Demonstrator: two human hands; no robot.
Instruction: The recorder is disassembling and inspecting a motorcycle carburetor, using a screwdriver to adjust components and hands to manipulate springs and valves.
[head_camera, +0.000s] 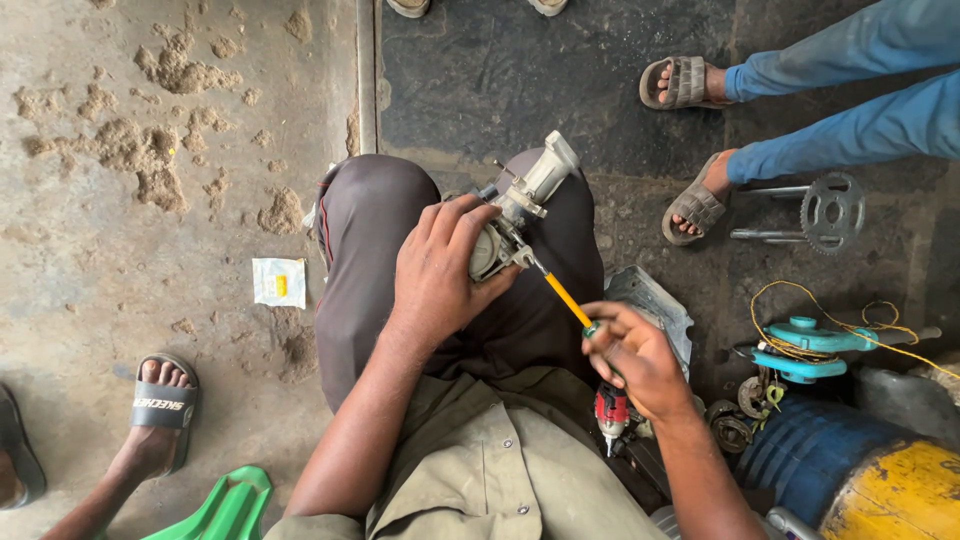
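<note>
My left hand (438, 272) grips a grey metal carburettor-like part (520, 205) and steadies it on my knees. Its pale cylindrical end points up and to the right. My right hand (632, 358) is closed around a screwdriver (567, 299) with a yellow and green handle. The tool's metal tip touches the lower side of the part, just right of my left hand's fingers. My dark trousers (370, 230) lie under both.
Another person's sandalled feet and blue trouser legs (840, 110) are at the upper right beside a toothed sprocket on rods (830, 212). A blue and yellow drum (850, 470), a teal part with yellow wire (805, 345) and a red tool (610, 410) crowd the right. A third person's foot (160, 410) stands at the left.
</note>
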